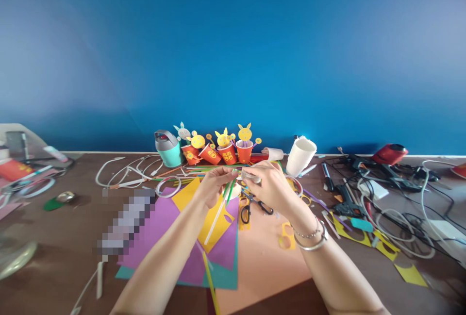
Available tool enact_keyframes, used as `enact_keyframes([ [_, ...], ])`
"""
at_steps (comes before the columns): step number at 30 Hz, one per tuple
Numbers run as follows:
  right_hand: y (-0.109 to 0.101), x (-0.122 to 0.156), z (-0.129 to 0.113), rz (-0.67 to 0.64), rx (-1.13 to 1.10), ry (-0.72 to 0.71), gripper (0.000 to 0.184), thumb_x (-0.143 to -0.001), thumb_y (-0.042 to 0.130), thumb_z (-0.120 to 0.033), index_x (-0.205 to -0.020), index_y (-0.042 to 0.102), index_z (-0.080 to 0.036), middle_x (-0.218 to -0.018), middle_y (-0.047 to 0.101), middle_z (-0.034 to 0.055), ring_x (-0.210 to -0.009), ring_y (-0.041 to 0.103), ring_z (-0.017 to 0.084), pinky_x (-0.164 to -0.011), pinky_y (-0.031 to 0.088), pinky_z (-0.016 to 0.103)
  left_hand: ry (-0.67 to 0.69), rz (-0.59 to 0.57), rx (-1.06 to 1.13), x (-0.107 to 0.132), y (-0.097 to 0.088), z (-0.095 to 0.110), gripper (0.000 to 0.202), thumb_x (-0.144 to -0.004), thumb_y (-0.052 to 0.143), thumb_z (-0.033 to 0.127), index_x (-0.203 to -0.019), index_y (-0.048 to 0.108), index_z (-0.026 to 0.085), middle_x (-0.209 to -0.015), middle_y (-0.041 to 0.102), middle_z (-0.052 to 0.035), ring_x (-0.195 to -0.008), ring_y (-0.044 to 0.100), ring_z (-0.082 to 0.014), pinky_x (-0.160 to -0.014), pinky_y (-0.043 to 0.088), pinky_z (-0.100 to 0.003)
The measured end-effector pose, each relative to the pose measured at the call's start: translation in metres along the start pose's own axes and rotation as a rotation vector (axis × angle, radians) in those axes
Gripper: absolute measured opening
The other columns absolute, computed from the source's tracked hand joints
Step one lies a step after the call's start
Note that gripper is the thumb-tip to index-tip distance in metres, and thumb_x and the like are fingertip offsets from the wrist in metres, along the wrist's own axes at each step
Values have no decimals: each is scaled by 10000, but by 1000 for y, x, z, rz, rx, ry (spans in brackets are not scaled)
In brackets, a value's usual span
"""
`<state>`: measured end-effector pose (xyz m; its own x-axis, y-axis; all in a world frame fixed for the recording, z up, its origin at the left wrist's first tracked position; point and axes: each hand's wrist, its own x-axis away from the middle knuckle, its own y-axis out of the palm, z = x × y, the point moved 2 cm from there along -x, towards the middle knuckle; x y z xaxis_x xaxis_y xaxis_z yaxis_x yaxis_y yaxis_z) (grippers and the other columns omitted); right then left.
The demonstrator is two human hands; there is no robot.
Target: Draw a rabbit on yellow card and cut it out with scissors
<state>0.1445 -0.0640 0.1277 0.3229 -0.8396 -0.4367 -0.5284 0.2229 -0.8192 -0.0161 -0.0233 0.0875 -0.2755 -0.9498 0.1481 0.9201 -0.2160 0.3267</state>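
My left hand [214, 185] is closed, pinching a white straw and a green straw [219, 210] that hang down over the coloured paper. My right hand [267, 185] is closed on a small roll of clear tape [251, 176], held right beside the left fingers. A strip of tape seems to run between both hands. Under them lie scissors [255, 204] and sheets of purple [160, 227], yellow and orange paper [262, 256]. Bracelets circle my right wrist.
Red paper cups with yellow bunny toppers [225, 147] line the wall beside a teal bottle [168, 148] and a white mug [300, 156]. A glue gun [345, 198], cables and a red device [391, 154] crowd the right. Straws and tape rings scatter the brown table [73, 237].
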Motion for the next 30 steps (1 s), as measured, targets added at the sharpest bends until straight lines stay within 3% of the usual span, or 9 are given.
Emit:
enact_keyframes([
  [16, 8, -4, 1, -38, -77, 21, 175, -907, 544, -214, -748, 617, -195, -756, 665, 30, -738, 576, 154, -673, 372, 251, 135, 0, -128, 3, 3, 2, 337, -552, 844, 385, -738, 734, 126, -671, 677, -44, -597, 565, -120, -617, 436, -241],
  [22, 7, -5, 17, -57, -127, 67, 154, -869, 566, -200, -945, 700, -211, -936, 718, 51, -831, 651, 161, -698, 426, 238, 215, 96, -362, -4, -7, -3, 250, -579, 799, 330, -745, 752, 149, -698, 718, -54, -606, 604, -164, -592, 435, -261],
  [24, 9, -5, 24, -153, -26, 160, 163, -853, 554, -182, -846, 716, -196, -837, 726, 57, -763, 664, 169, -653, 430, 243, 248, 109, -515, -7, -11, -5, 167, -597, 775, 288, -709, 751, 167, -692, 725, -50, -614, 622, -180, -590, 440, -263],
  [27, 23, -2, 26, -507, 166, 284, 251, -830, 574, -230, -612, 685, -177, -578, 675, 65, -563, 640, 183, -530, 404, 257, 285, 67, -683, -8, -12, -7, 90, -637, 740, 263, -693, 753, 194, -690, 732, -43, -639, 647, -195, -603, 447, -263],
  [29, 38, 1, 23, -803, 287, 345, 314, -816, 612, -317, -553, 672, -156, -564, 675, 106, -544, 652, 219, -510, 424, 281, 314, 44, -733, -7, -11, -7, 86, -669, 722, 275, -710, 756, 208, -704, 736, -40, -656, 654, -198, -617, 449, -262],
  [30, 44, 1, 20, -805, 309, 334, 295, -793, 649, -350, -590, 688, -139, -626, 698, 138, -601, 676, 248, -528, 444, 293, 327, 44, -744, -6, -10, -7, 87, -681, 716, 281, -715, 755, 211, -704, 734, -39, -655, 653, -196, -618, 449, -262],
])
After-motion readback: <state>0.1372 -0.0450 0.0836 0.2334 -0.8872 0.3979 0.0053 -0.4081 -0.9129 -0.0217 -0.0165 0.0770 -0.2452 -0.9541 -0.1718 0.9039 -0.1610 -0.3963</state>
